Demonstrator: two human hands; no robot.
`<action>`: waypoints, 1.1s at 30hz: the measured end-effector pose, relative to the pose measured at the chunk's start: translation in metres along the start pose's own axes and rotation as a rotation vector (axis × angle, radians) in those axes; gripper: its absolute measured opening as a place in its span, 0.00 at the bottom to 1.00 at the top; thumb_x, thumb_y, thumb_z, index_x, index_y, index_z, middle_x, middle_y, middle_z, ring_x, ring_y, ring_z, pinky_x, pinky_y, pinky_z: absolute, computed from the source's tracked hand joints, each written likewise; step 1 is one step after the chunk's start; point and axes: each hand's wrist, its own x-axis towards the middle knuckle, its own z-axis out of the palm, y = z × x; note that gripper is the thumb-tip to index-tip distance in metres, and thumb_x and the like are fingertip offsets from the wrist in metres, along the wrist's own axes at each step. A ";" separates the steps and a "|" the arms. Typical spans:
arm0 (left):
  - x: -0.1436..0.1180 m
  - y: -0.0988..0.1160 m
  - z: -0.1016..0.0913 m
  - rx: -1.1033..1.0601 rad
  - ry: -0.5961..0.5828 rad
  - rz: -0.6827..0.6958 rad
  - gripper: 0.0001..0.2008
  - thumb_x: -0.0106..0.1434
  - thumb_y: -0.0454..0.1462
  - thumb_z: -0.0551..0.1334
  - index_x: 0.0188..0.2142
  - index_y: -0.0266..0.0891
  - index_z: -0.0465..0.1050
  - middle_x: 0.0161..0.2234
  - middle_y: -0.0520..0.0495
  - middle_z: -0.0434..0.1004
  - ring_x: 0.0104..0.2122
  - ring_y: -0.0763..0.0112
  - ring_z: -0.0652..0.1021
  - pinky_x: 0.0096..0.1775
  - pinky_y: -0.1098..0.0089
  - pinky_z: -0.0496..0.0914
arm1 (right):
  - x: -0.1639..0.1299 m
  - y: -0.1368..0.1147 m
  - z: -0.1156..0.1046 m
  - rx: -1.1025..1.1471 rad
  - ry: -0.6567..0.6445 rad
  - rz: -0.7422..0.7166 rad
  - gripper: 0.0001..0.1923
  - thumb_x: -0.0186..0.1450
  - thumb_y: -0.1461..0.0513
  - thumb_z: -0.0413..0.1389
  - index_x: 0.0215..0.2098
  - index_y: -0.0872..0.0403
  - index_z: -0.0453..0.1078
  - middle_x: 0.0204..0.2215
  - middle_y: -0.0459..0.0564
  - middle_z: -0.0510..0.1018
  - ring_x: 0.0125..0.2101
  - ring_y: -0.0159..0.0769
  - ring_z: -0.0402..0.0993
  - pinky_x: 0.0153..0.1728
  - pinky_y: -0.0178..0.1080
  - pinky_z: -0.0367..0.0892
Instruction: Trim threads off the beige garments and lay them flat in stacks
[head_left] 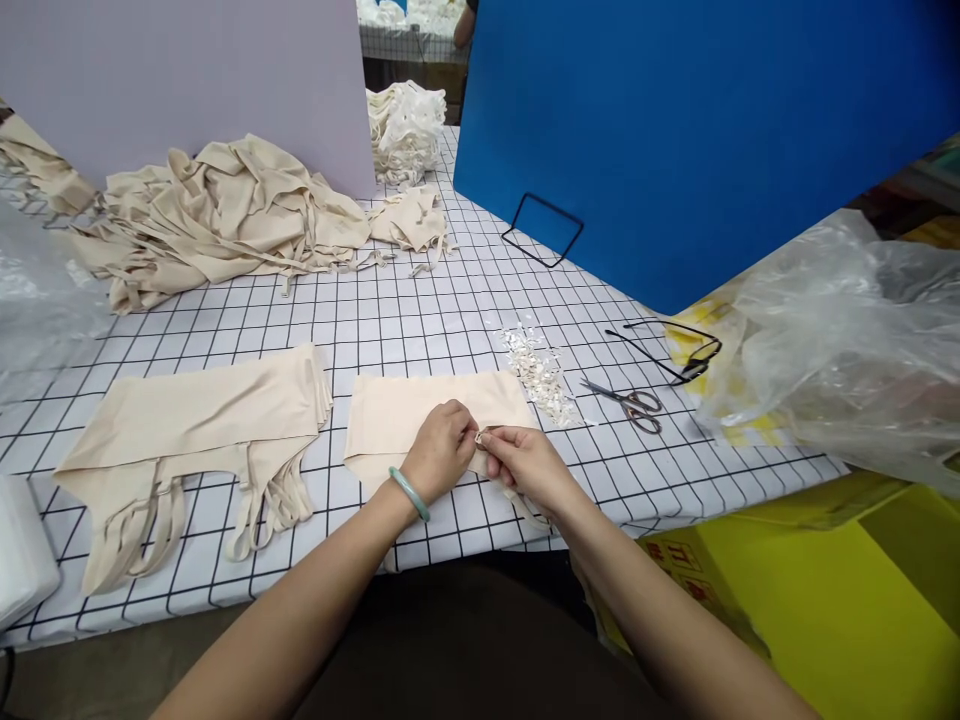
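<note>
A beige camisole [390, 410] lies flat on the checked tablecloth in front of me, its strap end toward me. My left hand [439, 455], with a green bangle at the wrist, is closed in a pinch at one strap. Just right of it, my right hand [525, 465] pinches the same strap, where a small pale loop shows between the fingertips. The fingers partly hide this spot. Beyond my right hand lies a heap of small white scraps [541, 375]. To the left rests a neat stack of beige camisoles [202, 405] with straps hanging toward me.
Small scissors [637, 405] and black glasses [694, 365] lie to the right, beside a clear plastic bag [817, 340]. A crumpled beige garment pile [240, 205] sits at the back left. Blue [675, 130] and lilac [187, 80] panels stand behind. A yellow box [840, 590] is below right.
</note>
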 end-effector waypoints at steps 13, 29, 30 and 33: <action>-0.001 0.000 -0.001 -0.001 -0.016 0.009 0.09 0.61 0.25 0.54 0.30 0.38 0.68 0.35 0.44 0.72 0.37 0.65 0.74 0.42 0.63 0.72 | 0.007 0.002 0.000 0.160 0.142 0.025 0.15 0.54 0.52 0.62 0.27 0.56 0.71 0.15 0.42 0.68 0.14 0.23 0.54 0.13 0.30 0.45; 0.041 -0.007 0.010 0.456 -0.360 0.193 0.24 0.71 0.42 0.52 0.65 0.39 0.59 0.69 0.42 0.54 0.69 0.50 0.54 0.66 0.42 0.49 | -0.099 0.046 -0.010 -0.324 0.237 -0.161 0.22 0.67 0.47 0.53 0.54 0.48 0.66 0.25 0.44 0.70 0.30 0.39 0.69 0.33 0.39 0.63; 0.041 -0.009 0.013 0.470 -0.364 0.191 0.26 0.71 0.43 0.52 0.66 0.41 0.57 0.70 0.43 0.51 0.69 0.51 0.52 0.66 0.43 0.47 | -0.104 0.054 -0.009 -0.352 0.257 -0.176 0.20 0.67 0.48 0.53 0.52 0.48 0.68 0.27 0.46 0.72 0.33 0.41 0.70 0.35 0.40 0.64; 0.040 -0.015 0.017 0.483 -0.346 0.204 0.27 0.71 0.45 0.52 0.68 0.44 0.54 0.70 0.45 0.50 0.69 0.52 0.51 0.67 0.44 0.45 | -0.111 0.074 -0.009 -0.394 0.257 -0.203 0.15 0.68 0.50 0.53 0.47 0.47 0.71 0.29 0.48 0.76 0.38 0.45 0.72 0.40 0.42 0.64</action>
